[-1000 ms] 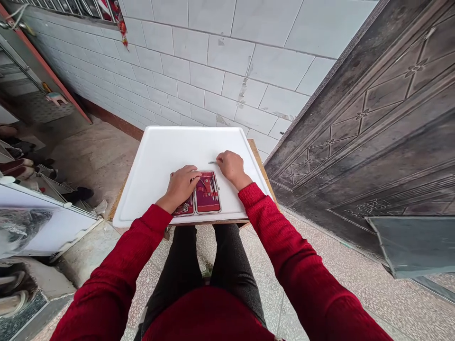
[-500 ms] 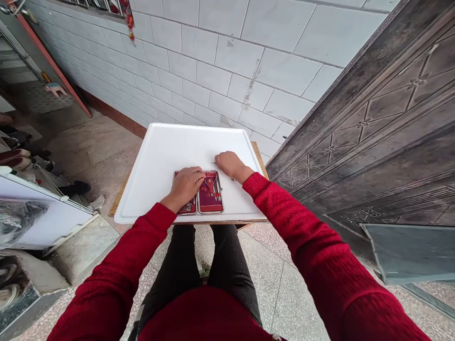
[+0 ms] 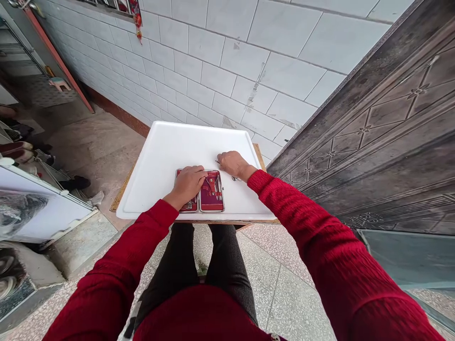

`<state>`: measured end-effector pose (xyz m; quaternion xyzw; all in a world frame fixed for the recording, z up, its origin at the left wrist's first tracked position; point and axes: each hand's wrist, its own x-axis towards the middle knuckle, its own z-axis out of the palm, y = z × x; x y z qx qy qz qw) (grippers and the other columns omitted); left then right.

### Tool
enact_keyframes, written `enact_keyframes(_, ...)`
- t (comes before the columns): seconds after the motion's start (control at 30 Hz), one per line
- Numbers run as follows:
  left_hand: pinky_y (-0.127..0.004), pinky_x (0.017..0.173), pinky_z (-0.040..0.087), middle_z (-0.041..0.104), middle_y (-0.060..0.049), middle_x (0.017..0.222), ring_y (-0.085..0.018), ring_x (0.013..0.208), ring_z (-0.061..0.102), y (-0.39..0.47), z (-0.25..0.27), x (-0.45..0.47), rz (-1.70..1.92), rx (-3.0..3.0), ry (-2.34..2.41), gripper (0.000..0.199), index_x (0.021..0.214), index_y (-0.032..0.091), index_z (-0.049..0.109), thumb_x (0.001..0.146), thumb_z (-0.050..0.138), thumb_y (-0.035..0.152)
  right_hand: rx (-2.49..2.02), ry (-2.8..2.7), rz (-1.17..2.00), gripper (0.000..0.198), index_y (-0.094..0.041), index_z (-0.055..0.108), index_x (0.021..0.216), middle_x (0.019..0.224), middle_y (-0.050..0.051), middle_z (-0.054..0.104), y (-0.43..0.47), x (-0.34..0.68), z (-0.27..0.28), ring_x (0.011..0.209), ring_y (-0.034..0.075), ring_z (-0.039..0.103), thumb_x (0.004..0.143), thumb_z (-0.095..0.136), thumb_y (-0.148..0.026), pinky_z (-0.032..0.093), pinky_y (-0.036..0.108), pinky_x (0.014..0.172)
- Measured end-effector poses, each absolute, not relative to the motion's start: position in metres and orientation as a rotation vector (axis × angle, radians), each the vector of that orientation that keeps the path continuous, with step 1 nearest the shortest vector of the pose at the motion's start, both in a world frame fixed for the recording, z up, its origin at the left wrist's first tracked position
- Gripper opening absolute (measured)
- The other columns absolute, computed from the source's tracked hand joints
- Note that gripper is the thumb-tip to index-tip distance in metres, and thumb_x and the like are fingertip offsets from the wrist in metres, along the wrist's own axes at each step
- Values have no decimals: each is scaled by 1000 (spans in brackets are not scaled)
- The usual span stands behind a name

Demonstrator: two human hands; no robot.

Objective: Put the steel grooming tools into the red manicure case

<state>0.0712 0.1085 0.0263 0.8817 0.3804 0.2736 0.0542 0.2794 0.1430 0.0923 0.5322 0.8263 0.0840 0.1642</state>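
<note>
An open manicure case (image 3: 212, 207) with a red-purple lining lies near the front edge of the white tabletop (image 3: 170, 142). Small metal tools sit in its right half, and more show at the bottom of the left half. My left hand (image 3: 188, 183) covers most of the left half, its fingers closed over the case's far edge near the hinge. Beyond the case, to the right, my right hand (image 3: 232, 163) is closed in a pinch low over the tabletop. A thin metal tip pokes out from its fingers; the rest of that tool is hidden. Metal finger rings (image 3: 235, 178) show beside the right wrist.
A grey tiled wall (image 3: 213, 66) stands behind the table, and a dark patterned metal door (image 3: 355, 142) is close on the right. Shoes on a rack (image 3: 74, 183) and a white cabinet (image 3: 46, 203) are at the left.
The view has shifted slightly. My right hand stays closed at nearly the same spot, and the metal rings by its wrist show more. The left hand stays on the case.
</note>
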Motion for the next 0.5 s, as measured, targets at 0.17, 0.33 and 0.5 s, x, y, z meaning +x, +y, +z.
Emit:
enact_keyframes(0.17,-45,94,51,73,-7,113,-26,101,67,108,27,72,836,2687,1142,31,104,22,75,100,45,18,1572,2398,241,30,-6,64,119,112,22,73,139,281,93,97,31,70,101,47,-23,43,35,74)
enact_keyframes(0.33,-44,94,51,72,-7,110,-26,102,66,108,27,72,837,2688,1123,31,104,22,74,100,44,18,1536,2492,181,26,-7,62,118,110,19,73,134,277,95,88,27,68,100,47,-19,39,33,71)
enact_keyframes(0.5,-45,95,50,73,-7,111,-26,102,67,107,27,72,831,2682,1132,30,103,21,74,99,45,16,1463,2548,63,20,-9,66,110,103,16,75,128,277,101,83,24,66,96,53,-14,36,32,69)
